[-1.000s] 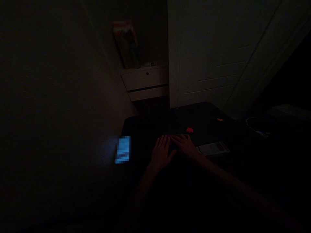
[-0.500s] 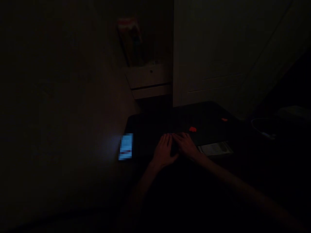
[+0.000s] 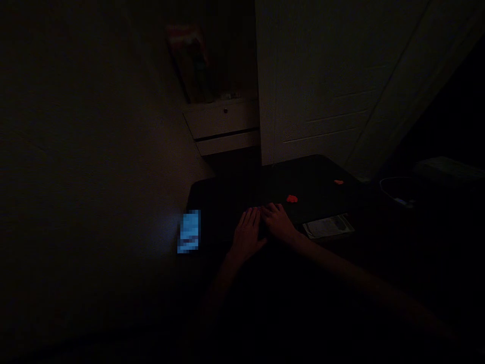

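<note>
The room is very dark. My left hand lies palm down on a dark table, fingers stretched forward and close together. My right hand rests beside it, touching it, fingers flat and pointing left. What lies under the hands cannot be made out. A small red piece sits just beyond my right hand. A second red piece lies farther right.
A lit phone screen glows at the table's left edge. A pale booklet or paper lies right of my right wrist. A pale drawer unit stands behind, beside a light door. A cable lies far right.
The hands stay together on the table in nearly the same pose. The view has shifted slightly, and the scene brightened a little after dimming.
</note>
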Demonstrator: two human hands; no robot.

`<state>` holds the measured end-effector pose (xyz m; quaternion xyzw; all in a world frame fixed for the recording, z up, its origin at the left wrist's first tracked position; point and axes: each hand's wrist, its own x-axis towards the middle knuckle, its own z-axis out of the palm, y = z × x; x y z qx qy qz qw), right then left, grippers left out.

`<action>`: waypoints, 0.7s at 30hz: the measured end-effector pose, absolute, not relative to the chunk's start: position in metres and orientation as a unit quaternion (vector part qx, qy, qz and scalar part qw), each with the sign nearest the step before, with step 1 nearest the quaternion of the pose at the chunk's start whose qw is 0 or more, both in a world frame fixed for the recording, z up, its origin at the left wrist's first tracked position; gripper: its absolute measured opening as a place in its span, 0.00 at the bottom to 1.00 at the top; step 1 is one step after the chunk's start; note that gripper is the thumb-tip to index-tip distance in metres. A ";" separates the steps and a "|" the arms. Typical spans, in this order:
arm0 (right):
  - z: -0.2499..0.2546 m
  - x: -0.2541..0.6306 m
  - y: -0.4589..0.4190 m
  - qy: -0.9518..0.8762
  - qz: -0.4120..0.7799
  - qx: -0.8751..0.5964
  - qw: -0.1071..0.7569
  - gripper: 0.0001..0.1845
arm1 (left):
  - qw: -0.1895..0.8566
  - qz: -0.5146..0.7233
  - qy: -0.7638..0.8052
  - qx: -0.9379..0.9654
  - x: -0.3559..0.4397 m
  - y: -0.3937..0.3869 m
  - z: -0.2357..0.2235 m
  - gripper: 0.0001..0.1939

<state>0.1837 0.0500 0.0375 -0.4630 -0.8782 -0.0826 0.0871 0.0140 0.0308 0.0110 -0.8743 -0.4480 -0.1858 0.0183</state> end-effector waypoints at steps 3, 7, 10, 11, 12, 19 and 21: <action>0.044 0.186 0.053 -0.884 -0.074 -0.453 0.090 0.19 | 0.019 -0.188 -0.446 -0.875 0.013 0.033 0.007 0.41; 0.038 0.195 0.050 -0.881 -0.077 -0.455 0.102 0.24 | 0.026 -0.195 -0.441 -0.876 0.013 0.033 0.003 0.45; 0.027 0.198 0.044 -0.878 -0.087 -0.458 0.112 0.29 | 0.028 -0.192 -0.444 -0.875 0.014 0.031 0.004 0.48; 0.023 0.197 0.042 -0.875 -0.092 -0.461 0.115 0.30 | 0.027 -0.189 -0.445 -0.875 0.014 0.030 0.004 0.48; 0.021 0.195 0.041 -0.873 -0.096 -0.465 0.116 0.30 | 0.028 -0.186 -0.445 -0.875 0.015 0.030 0.005 0.48; 0.030 0.198 0.046 -0.882 -0.078 -0.448 0.120 0.28 | 0.043 -0.164 -0.460 -0.872 0.017 0.027 0.009 0.49; 0.033 0.213 0.052 -0.863 -0.081 -0.477 0.148 0.31 | 0.049 -0.170 -0.463 -0.868 0.018 0.026 0.009 0.48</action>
